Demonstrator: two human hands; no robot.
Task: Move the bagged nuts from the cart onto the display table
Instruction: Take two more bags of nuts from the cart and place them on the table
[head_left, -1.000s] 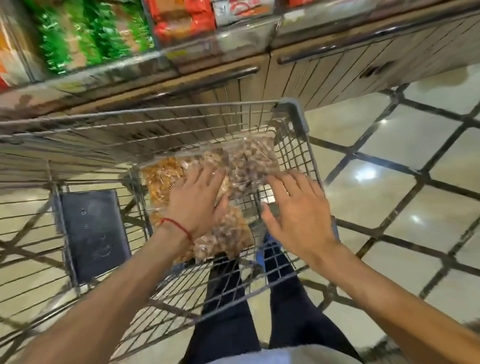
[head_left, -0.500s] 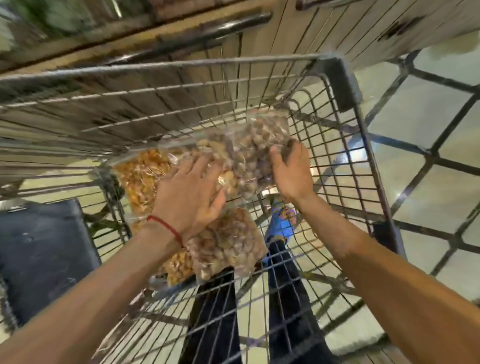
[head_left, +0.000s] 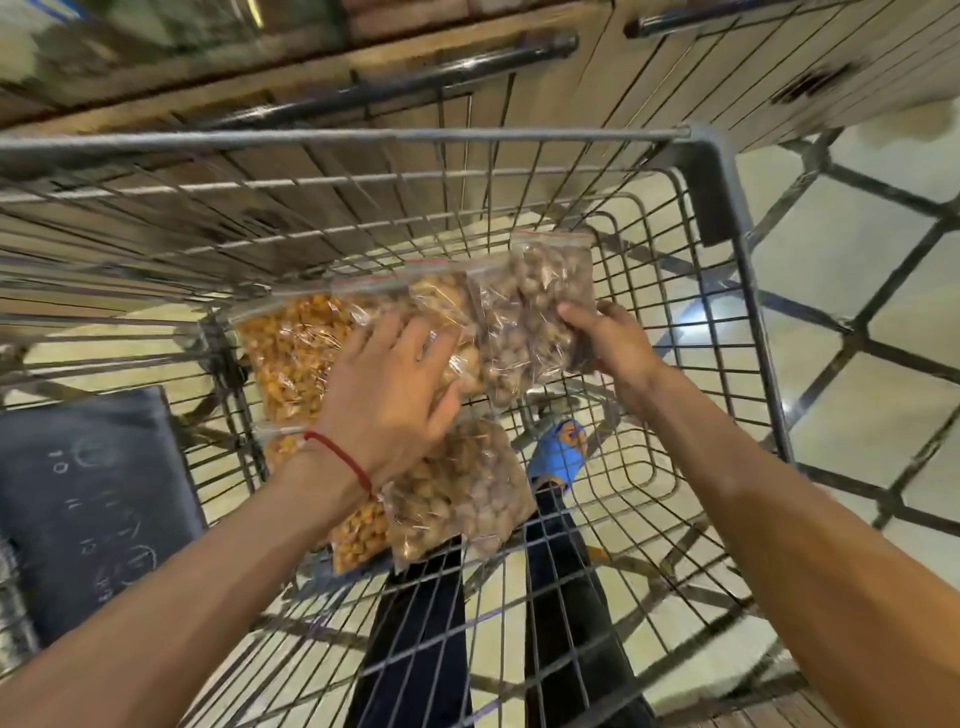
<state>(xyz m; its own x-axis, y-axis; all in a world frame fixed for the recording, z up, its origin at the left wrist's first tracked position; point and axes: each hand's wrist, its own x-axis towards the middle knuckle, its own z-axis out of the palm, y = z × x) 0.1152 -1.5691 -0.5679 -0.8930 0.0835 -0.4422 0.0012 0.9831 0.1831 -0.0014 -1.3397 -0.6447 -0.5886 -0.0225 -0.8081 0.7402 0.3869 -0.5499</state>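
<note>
Steel wire makes up the cart (head_left: 717, 171) I am reaching into, and the bagged nuts all lie in its basket. My right hand (head_left: 613, 338) grips the clear bag of brown nuts (head_left: 524, 322) by its lower right edge, thumb on the front and fingers curled behind, and the bag stands tilted with its red-striped zip edge upward. My left hand (head_left: 389, 384) lies flat with fingers spread, pressing on the bag of pale nuts (head_left: 441, 301) just left of that one; it holds nothing. To the left, touching the pale bag, sits an orange bag (head_left: 291, 353). Nearer to me lie a second brown bag (head_left: 462, 493) and, partly under my wrist, a second orange bag (head_left: 358, 535). A red thread (head_left: 343, 457) circles my left wrist. Through the mesh I see my blue shoe (head_left: 558, 457) and the tiled floor (head_left: 883, 260). A dark board (head_left: 93, 509) stands left of the basket, and a wooden cabinet front (head_left: 571, 130) with dark bar handles rises beyond the cart.
</note>
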